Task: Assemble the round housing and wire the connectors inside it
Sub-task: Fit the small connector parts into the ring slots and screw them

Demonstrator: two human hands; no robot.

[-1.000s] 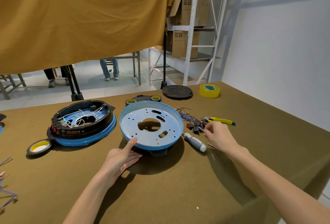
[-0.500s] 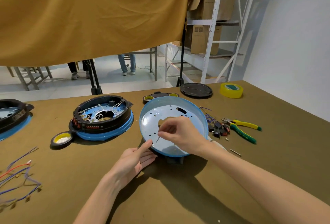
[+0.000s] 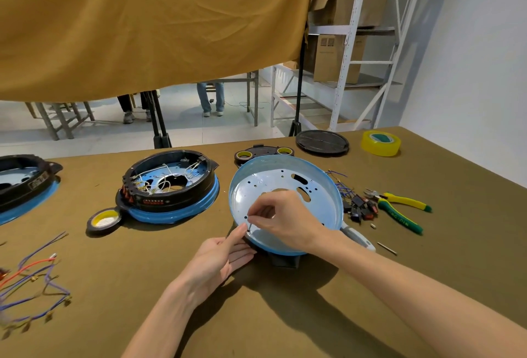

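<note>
right hand (image 3: pixel 288 222): pinching small screw (image 3: pixel 249 227), lowering it into a pan hole
left hand (image 3: pixel 219 257): fingers straight, steadying blue pan (image 3: pixel 328 203) rim
handling: likely thin, stiff, light; bracing at rim

A second ago the right hand (image 3: pixel 288 222) was out at the connectors (image 3: pixel 360 209) right of the blue pan (image 3: pixel 328 200), picking something up. It has since come across into the pan and now pinches a small screw (image 3: pixel 249 226) upright over a hole near the left rim, closer to the left hand's (image 3: pixel 219 260) thumb.
</note>
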